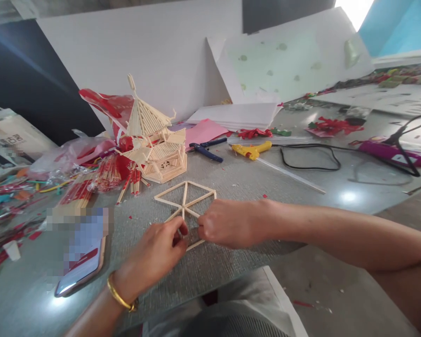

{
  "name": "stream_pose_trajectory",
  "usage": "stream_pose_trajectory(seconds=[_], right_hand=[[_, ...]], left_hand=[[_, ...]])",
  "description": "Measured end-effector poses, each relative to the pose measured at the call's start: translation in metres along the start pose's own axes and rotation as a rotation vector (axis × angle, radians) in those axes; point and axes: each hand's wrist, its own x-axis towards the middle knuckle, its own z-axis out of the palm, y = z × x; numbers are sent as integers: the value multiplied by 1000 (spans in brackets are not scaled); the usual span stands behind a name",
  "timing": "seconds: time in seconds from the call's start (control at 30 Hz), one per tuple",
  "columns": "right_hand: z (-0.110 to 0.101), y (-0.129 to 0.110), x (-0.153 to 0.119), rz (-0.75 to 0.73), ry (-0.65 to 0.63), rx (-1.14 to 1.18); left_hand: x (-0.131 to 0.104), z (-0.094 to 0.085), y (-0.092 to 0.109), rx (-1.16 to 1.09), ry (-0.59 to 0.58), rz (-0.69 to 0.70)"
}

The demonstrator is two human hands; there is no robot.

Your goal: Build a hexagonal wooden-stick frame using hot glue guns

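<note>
A hexagonal frame of thin wooden sticks (185,192), with spokes meeting at its centre, lies flat on the grey table. My left hand (159,245) is closed at its near left side, thumb and fingers pinched near a spoke. At the near right side my right hand (231,223) is closed too, knuckles up, fingertips against the frame. Both hands cover parts of the near edge, and the exact grip of the fingertips is hidden. Behind the frame stands a small pavilion model (164,159) of the same sticks, with a pointed roof.
A yellow glue gun (251,150) with a clear glue stick and black cord lies at the right, beside blue-handled pliers (208,150). The phone (86,252) rests at the left. Bundled sticks (75,193) and plastic bags crowd the left; white boards (143,51) lean behind.
</note>
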Motion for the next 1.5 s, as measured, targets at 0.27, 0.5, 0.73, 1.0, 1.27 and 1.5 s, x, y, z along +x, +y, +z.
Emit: stream_pose_trajectory(seconds=[0.27,0.5,0.73,1.0,1.27,1.5], right_hand=[[5,1,4,7,20,4],[4,1,5,5,1,-7],[3,0,4,20,-28,-24],[1,-1,4,5,-19,-11],[2,-1,4,-27,-2,-10],[4,-3,6,-24,24,-14]], left_hand=[[0,1,0,-18,-2,0],[1,6,1,48,78,-92],[4,4,4,44,72,-149],[4,0,4,-49,9,-175],[4,0,3,-113,-16,-181],[3,-1,3,-104,-14,-182]])
